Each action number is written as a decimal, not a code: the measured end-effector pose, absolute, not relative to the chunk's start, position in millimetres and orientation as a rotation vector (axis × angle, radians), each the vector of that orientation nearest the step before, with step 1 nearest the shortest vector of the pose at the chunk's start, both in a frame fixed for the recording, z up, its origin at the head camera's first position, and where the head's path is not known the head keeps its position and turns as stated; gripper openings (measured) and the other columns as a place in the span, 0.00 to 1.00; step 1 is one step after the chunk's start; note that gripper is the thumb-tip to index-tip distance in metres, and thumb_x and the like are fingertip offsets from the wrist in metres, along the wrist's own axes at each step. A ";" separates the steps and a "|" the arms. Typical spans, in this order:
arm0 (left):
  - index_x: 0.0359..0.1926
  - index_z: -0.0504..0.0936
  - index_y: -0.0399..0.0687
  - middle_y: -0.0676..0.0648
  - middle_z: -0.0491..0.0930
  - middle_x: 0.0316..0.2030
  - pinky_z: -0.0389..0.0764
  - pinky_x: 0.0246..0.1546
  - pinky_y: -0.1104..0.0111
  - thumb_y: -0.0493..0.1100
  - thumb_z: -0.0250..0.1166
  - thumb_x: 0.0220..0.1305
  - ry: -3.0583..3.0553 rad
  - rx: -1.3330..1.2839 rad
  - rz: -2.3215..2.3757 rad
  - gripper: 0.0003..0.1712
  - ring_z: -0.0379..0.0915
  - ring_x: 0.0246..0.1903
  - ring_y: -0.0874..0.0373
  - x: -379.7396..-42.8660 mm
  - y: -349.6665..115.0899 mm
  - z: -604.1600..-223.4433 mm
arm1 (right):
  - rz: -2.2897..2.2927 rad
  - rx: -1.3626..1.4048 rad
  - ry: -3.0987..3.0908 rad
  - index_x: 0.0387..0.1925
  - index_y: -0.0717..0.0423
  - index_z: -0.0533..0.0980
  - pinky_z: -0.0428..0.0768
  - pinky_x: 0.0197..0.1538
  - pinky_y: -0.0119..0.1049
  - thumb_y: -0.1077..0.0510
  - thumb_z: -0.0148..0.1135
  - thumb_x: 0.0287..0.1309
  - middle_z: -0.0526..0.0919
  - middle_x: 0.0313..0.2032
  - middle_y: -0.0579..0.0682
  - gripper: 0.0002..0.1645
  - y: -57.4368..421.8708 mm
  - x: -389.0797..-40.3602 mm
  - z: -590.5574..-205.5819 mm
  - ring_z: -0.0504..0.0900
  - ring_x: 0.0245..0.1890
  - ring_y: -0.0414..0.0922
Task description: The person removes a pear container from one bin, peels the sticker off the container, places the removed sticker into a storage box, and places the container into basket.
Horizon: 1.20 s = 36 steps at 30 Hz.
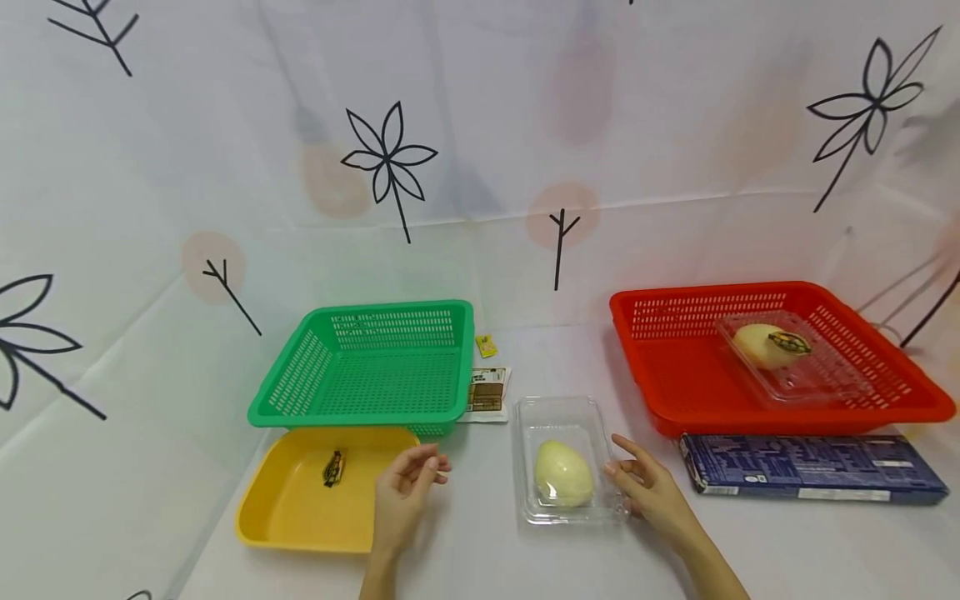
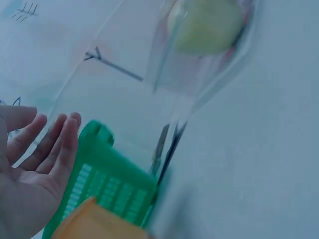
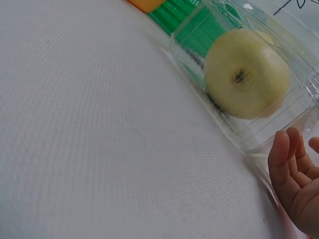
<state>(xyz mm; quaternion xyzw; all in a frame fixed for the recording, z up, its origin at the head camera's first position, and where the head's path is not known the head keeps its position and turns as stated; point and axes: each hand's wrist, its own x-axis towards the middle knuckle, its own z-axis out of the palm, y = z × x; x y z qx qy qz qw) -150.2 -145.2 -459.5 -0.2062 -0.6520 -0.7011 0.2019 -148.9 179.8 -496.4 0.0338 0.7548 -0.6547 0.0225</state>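
Observation:
A pale yellow-green, oval fruit (image 1: 563, 474) lies inside a clear plastic box (image 1: 558, 410) on the white table. In the right wrist view the fruit (image 3: 246, 74) shows a dark spot at its end, seen through the clear wall. At the box's right side is my right hand (image 1: 651, 492), its loosely bent fingertips right at the edge near the front corner. My left hand (image 1: 405, 496) hovers over the right edge of the yellow tray (image 1: 258, 508), fingers relaxed and holding nothing. A small dark-and-gold wrapped item (image 1: 333, 468) lies in that tray.
Behind the yellow tray stands a green basket (image 1: 375, 417). Beside it lie a brown-and-white packet (image 1: 487, 396) and a small yellow sachet (image 1: 486, 346). At right, a red basket (image 1: 675, 400) holds another boxed fruit (image 1: 761, 346), with a dark blue box (image 1: 810, 467) in front.

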 end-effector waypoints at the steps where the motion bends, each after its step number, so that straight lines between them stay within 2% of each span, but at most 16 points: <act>1: 0.40 0.74 0.20 0.30 0.79 0.31 0.81 0.30 0.68 0.23 0.55 0.60 -1.878 -0.559 -1.973 0.08 0.81 0.31 0.57 -150.2 -139.2 -461.3 | -2.027 0.106 2.338 0.66 0.59 0.61 0.68 0.20 0.28 0.60 0.59 0.60 0.77 0.38 0.56 0.33 179.8 -148.8 -496.5 0.70 0.25 0.37; 4: 0.46 0.74 0.23 0.29 0.78 0.37 0.82 0.33 0.67 0.28 0.58 0.61 -2.087 -0.480 -2.023 0.13 0.81 0.35 0.54 -150.2 -124.2 -465.5 | -2.021 0.118 2.339 0.66 0.58 0.61 0.68 0.20 0.28 0.60 0.59 0.60 0.77 0.39 0.57 0.33 179.5 -148.7 -496.7 0.70 0.26 0.38; 9: 0.57 0.68 0.24 0.27 0.74 0.46 0.80 0.37 0.70 0.32 0.59 0.63 -2.294 -0.451 -2.113 0.23 0.77 0.42 0.49 -152.8 -106.3 -473.4 | -2.017 0.123 2.338 0.66 0.58 0.61 0.69 0.20 0.29 0.59 0.59 0.60 0.77 0.40 0.58 0.33 179.2 -149.0 -498.0 0.71 0.26 0.38; 14: 0.60 0.66 0.26 0.28 0.73 0.50 0.79 0.40 0.72 0.33 0.60 0.62 -2.361 -0.536 -2.133 0.27 0.75 0.46 0.40 -156.9 -92.2 -479.5 | -2.032 0.122 2.323 0.66 0.58 0.61 0.70 0.20 0.29 0.59 0.59 0.61 0.77 0.40 0.57 0.33 179.6 -149.7 -497.7 0.72 0.27 0.38; 17: 0.61 0.67 0.28 0.29 0.73 0.50 0.78 0.42 0.72 0.35 0.61 0.61 -2.405 -0.569 -2.090 0.28 0.75 0.47 0.39 -157.9 -84.2 -481.0 | -2.033 0.126 2.321 0.66 0.59 0.61 0.70 0.21 0.29 0.59 0.59 0.61 0.77 0.39 0.56 0.33 180.0 -149.5 -498.0 0.72 0.28 0.38; 22: 0.62 0.66 0.31 0.31 0.73 0.50 0.78 0.41 0.71 0.39 0.64 0.60 -2.471 -0.571 -2.032 0.31 0.75 0.46 0.43 -157.4 -72.9 -482.8 | -2.020 0.142 2.330 0.66 0.58 0.62 0.71 0.21 0.29 0.58 0.59 0.61 0.77 0.41 0.58 0.33 180.0 -149.0 -498.7 0.72 0.29 0.39; 25: 0.63 0.65 0.32 0.32 0.73 0.50 0.78 0.40 0.71 0.40 0.65 0.60 -2.482 -0.540 -2.021 0.33 0.74 0.44 0.47 -155.4 -68.7 -482.9 | -2.013 0.146 2.339 0.65 0.58 0.62 0.70 0.21 0.29 0.58 0.59 0.61 0.78 0.39 0.59 0.32 179.4 -148.6 -498.5 0.71 0.26 0.38; 30: 0.63 0.66 0.32 0.36 0.74 0.47 0.77 0.36 0.71 0.40 0.65 0.59 -2.467 -0.503 -1.980 0.34 0.72 0.39 0.57 -152.5 -65.7 -484.3 | -2.050 0.155 2.318 0.65 0.60 0.62 0.66 0.19 0.28 0.60 0.59 0.61 0.78 0.33 0.57 0.32 177.1 -146.3 -495.7 0.65 0.18 0.37; 36: 0.61 0.67 0.28 0.37 0.73 0.42 0.77 0.27 0.73 0.36 0.65 0.58 -2.401 -0.467 -2.016 0.31 0.71 0.29 0.66 -149.0 -63.5 -488.2 | -2.044 0.129 2.327 0.65 0.60 0.62 0.67 0.20 0.28 0.60 0.59 0.60 0.77 0.33 0.55 0.32 176.8 -140.4 -493.6 0.68 0.20 0.37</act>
